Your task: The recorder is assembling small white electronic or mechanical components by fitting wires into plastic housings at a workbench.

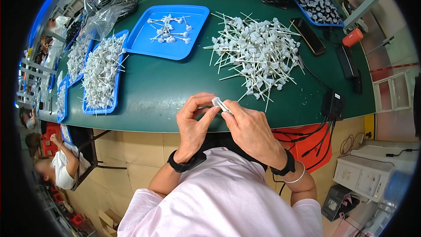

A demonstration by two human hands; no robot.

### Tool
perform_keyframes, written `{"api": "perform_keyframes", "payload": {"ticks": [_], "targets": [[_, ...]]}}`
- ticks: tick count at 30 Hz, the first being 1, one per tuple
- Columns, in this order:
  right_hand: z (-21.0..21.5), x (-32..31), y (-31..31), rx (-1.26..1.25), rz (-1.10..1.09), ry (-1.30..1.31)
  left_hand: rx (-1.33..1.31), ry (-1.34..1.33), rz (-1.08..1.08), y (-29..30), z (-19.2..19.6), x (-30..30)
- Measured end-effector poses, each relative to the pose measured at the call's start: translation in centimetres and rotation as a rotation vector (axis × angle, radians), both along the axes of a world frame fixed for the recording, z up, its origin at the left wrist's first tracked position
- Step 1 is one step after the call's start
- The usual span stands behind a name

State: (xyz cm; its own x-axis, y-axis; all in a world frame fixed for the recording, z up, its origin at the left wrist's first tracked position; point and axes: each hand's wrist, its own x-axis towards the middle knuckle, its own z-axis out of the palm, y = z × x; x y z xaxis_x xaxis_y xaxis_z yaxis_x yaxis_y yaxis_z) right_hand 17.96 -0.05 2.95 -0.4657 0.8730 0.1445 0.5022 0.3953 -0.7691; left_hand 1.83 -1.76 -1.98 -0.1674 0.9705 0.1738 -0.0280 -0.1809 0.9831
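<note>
Over the near edge of the green table, my left hand [192,123] and my right hand [251,129] meet. Between their fingertips is a small white plastic part [216,101] with a pale head and a thin stem. My left thumb and forefinger pinch beside the head, while the right fingers close round the stem side. Finer detail there is too small to tell. Beyond the right hand lies a loose heap of similar white stemmed parts [258,52]. Several more lie in a blue tray [198,19] ahead and to the left.
Another blue tray [115,103], heaped with white parts, stands at the left. A phone [308,36] and a black box with cables [333,105] lie on the right. Clear plastic bags [103,22] are at the far left. A seated person [66,162] is at the left.
</note>
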Motion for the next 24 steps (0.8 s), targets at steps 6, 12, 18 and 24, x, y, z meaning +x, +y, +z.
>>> {"api": "perform_keyframes", "payload": {"ticks": [6,12,18,24], "targets": [[-0.23,-0.09,0.00,0.008,0.000,0.010,0.036,0.087,0.016,-0.03,-0.17,-0.02],[-0.35,-0.22,-0.07,0.073,0.004,-0.031,0.049,0.201,0.039,-0.24,0.26,0.09],[-0.44,-0.21,-0.17,0.128,0.001,-0.090,0.047,0.229,0.044,-0.22,0.24,0.17],[-0.84,-0.10,-0.16,0.144,0.010,-0.111,0.031,0.214,0.038,-0.29,0.23,0.09]]}}
